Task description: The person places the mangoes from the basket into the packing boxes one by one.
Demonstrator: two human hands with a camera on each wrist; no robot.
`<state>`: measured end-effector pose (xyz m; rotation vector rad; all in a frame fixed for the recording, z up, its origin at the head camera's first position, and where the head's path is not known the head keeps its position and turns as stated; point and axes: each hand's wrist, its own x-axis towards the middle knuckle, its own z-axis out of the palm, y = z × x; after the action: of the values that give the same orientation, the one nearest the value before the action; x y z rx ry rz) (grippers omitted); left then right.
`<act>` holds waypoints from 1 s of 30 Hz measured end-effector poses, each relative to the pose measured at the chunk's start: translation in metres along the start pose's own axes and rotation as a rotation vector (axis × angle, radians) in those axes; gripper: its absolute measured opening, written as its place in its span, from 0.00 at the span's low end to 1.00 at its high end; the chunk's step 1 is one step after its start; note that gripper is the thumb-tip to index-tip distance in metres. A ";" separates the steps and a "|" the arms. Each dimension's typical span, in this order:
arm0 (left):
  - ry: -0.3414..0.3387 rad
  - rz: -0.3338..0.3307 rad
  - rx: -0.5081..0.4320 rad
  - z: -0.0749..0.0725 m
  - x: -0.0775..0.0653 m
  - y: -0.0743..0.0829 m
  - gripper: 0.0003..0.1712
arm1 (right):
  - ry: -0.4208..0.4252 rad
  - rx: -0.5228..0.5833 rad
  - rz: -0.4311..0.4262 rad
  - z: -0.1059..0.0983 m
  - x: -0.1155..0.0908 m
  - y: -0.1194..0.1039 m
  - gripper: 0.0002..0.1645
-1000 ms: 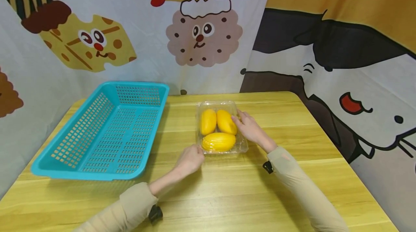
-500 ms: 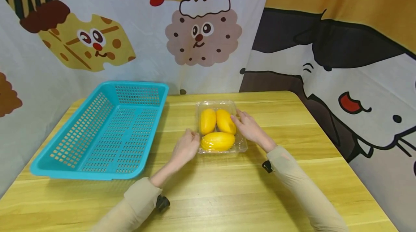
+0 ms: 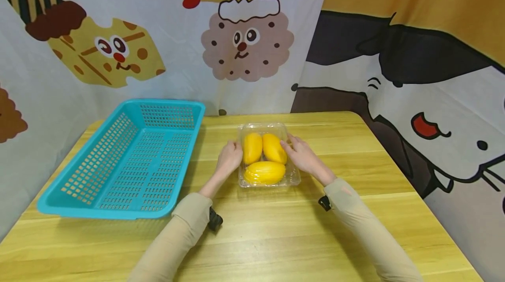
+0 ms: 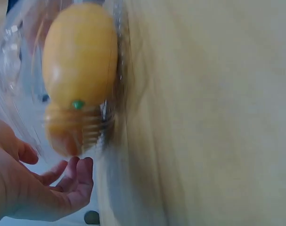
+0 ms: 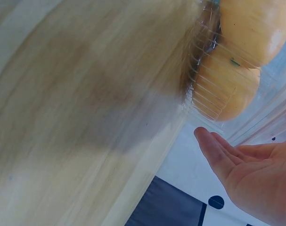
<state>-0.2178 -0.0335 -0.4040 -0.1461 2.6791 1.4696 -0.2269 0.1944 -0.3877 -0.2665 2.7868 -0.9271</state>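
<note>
A clear plastic clamshell box (image 3: 293,177) stands on the table with three yellow mangoes inside. Two of these, a left mango (image 3: 253,148) and a right mango (image 3: 274,148), lie side by side at the back; a front mango (image 3: 265,172) lies crosswise. At the box's left side is my left hand (image 3: 230,155), its thumb and loosely bent fingers spread apart in the left wrist view, fingertips close to the box wall. Along the right side rests my right hand (image 3: 303,155), with fairly straight fingers in the right wrist view. Whether every fingertip touches the plastic is unclear.
A turquoise perforated basket (image 3: 157,155) with nothing in it sits at the left of the wooden table (image 3: 276,238). Behind hangs a cloth (image 3: 169,76) printed with cartoon figures. Dark wrist devices show under both sleeves.
My left hand has moved away from me along the box's left side, from the front corner to the middle. The right hand, box and mangoes have stayed in place.
</note>
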 end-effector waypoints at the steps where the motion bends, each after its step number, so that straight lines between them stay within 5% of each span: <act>1: 0.001 -0.002 0.002 0.000 0.004 0.000 0.23 | 0.000 0.002 0.001 0.000 0.000 0.000 0.41; 15: 0.079 -0.019 -0.108 0.003 0.049 0.001 0.17 | 0.019 0.003 -0.020 0.001 0.001 0.000 0.41; 23: 0.021 -0.069 -0.122 0.001 0.065 0.005 0.22 | 0.007 0.009 -0.010 0.001 0.000 0.001 0.41; 30: 0.050 -0.075 -0.183 0.002 0.072 0.007 0.20 | 0.005 0.018 -0.011 0.001 0.000 0.000 0.41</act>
<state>-0.2897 -0.0315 -0.4080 -0.2960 2.5419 1.7072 -0.2267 0.1935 -0.3883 -0.2770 2.7823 -0.9566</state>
